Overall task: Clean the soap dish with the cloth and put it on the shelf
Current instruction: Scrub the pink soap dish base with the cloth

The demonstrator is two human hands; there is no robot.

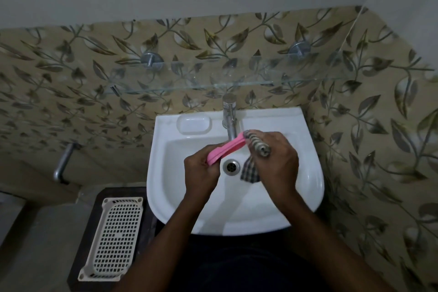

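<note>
The soap dish is pink and is held in the air above the bowl of the sink, just in front of the tap and over the drain. It is tilted, with its far end higher than its near end.

The left hand grips the near end of the dish, fingers curled around the edge. The right hand grips the checked cloth bunched around its fingers and presses it against the far end of the dish. A loose corner of the cloth hangs down toward the bowl.

Step in hand, as judged: wiping the dish. The transfer is not yet done.

The shelf is a glass plate on two metal wall mounts, above the rear edge of the sink and above the tap.

Next move, as judged:
- Finish wiping all faces of the dish.
- Lift the dish clear of the tap head.
- Level it and set it flat on the glass, back from the front edge.

A white perforated basket lies beside the left edge of the sink.
</note>
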